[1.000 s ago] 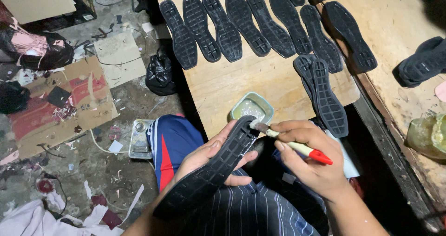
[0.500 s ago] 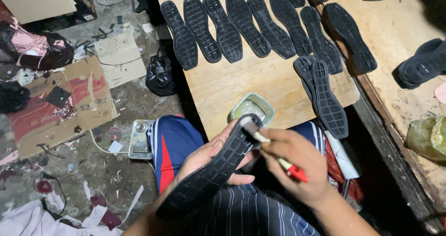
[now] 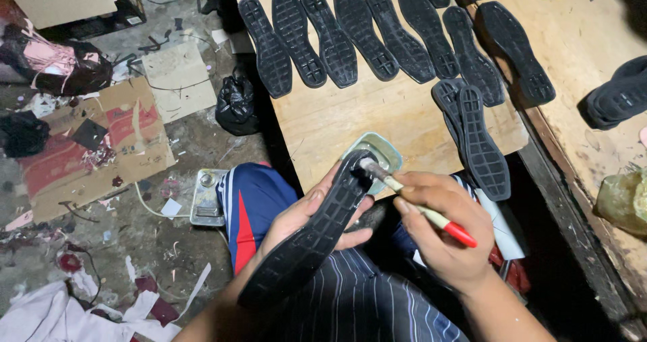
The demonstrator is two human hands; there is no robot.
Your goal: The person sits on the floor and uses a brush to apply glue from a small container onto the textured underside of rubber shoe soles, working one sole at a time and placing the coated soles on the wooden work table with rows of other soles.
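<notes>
The left hand (image 3: 306,214) has its grip closed around a black shoe sole (image 3: 306,237), held tilted over the lap just below the counter (image 3: 350,116) edge. The right hand (image 3: 441,231) grips a small brush (image 3: 411,204), whose tip touches the sole's upper end, beside a pale green tin (image 3: 384,150). More black soles (image 3: 377,35) lie in a row on the counter.

One sole (image 3: 311,237) in hand, one brush (image 3: 412,204), one tin (image 3: 375,154), two soles (image 3: 472,136) stacked on the board (image 3: 350,116)
</notes>
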